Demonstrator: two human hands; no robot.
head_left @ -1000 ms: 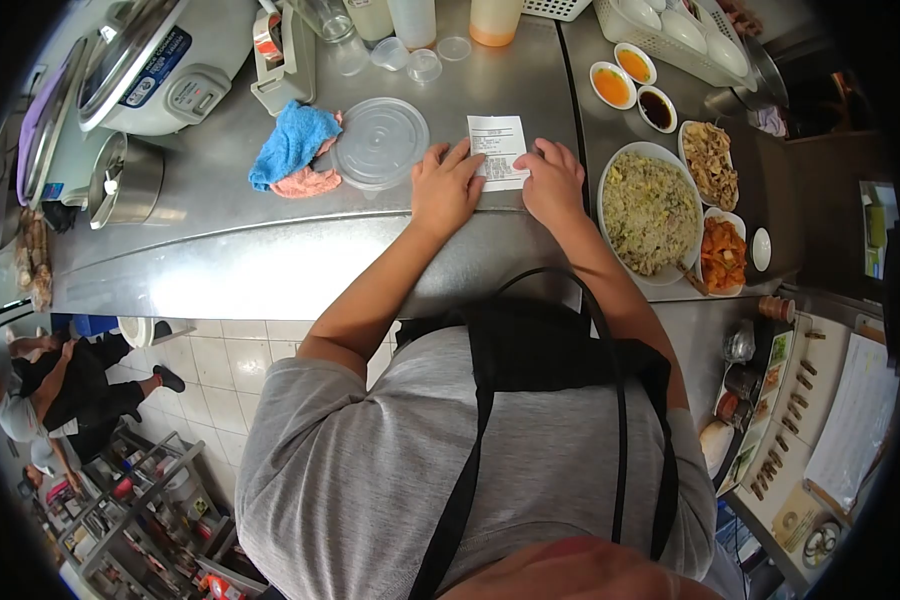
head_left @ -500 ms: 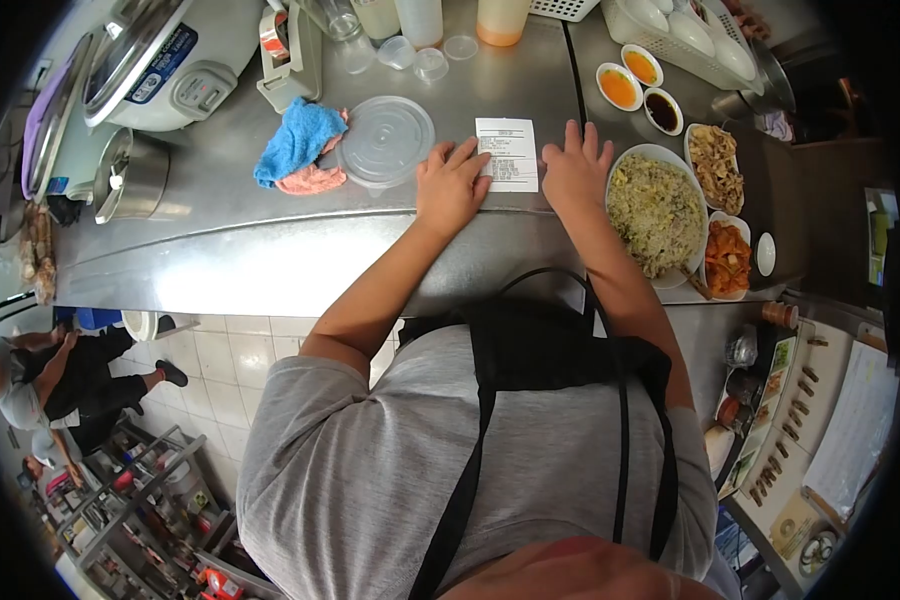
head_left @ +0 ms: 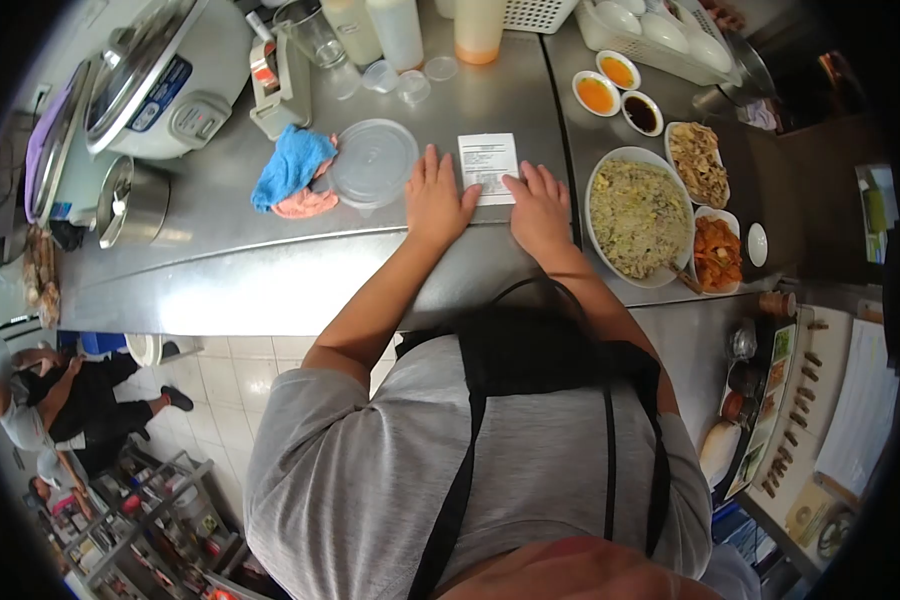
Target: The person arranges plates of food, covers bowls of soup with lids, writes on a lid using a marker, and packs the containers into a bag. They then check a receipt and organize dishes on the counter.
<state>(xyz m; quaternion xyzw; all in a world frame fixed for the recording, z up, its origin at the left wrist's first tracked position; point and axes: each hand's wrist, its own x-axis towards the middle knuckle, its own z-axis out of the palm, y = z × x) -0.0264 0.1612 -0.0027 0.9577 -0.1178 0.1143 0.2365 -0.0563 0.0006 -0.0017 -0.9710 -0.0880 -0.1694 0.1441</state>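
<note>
A white printed receipt [head_left: 488, 160] lies flat on the steel counter [head_left: 370, 250]. My left hand [head_left: 437, 200] rests at its left side, fingers stretched out, with the thumb at the paper's lower left edge. On the other side, my right hand [head_left: 542, 208] lies with fingers spread, its thumb at the lower right edge. Left of my left hand is a round clear plastic lid [head_left: 373, 160]. Close to the right of my right hand stands a big white bowl of fried rice [head_left: 640, 215].
Beside the rice are a dish of kimchi [head_left: 717, 252], a dish of browned pieces [head_left: 698, 162] and small sauce cups [head_left: 596, 95]. Blue and pink cloths [head_left: 295, 170], a tape dispenser [head_left: 280, 95] and a rice cooker [head_left: 170, 90] stand leftward. Bottles [head_left: 395, 35] line the back. A person [head_left: 60, 395] sits lower left.
My right hand has moved in to the receipt's right edge. My left hand has slid off the print to the left edge. The whole view has shifted slightly.
</note>
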